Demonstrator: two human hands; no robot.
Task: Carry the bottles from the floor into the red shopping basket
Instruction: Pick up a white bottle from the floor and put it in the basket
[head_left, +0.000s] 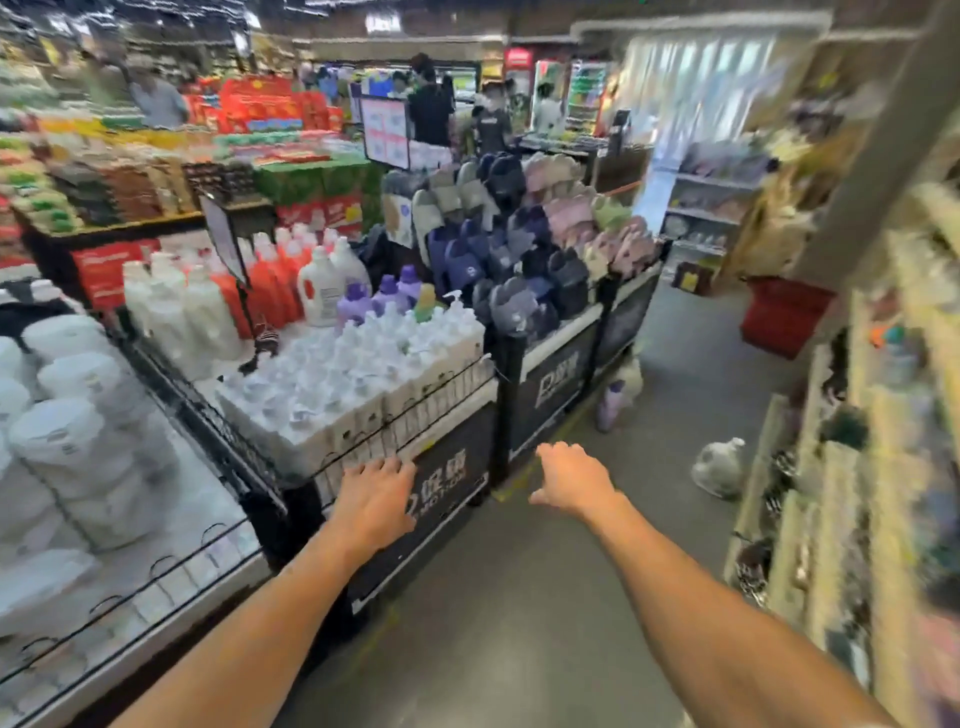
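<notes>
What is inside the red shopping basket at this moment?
Nothing rises above the rim of the red shopping basket; its walls hide the inside. A lavender bottle stands on the floor beside the display bin.

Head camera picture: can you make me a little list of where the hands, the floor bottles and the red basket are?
left hand: open, empty, before the display bin
right hand: open, empty, stretched out above the floor
purple bottle: standing on the floor by the bin's foot
white bottle: seems to stand just behind it, blurry
red basket: on the floor farther ahead, inside hidden
plastic bag: on the floor near the right shelves
</notes>
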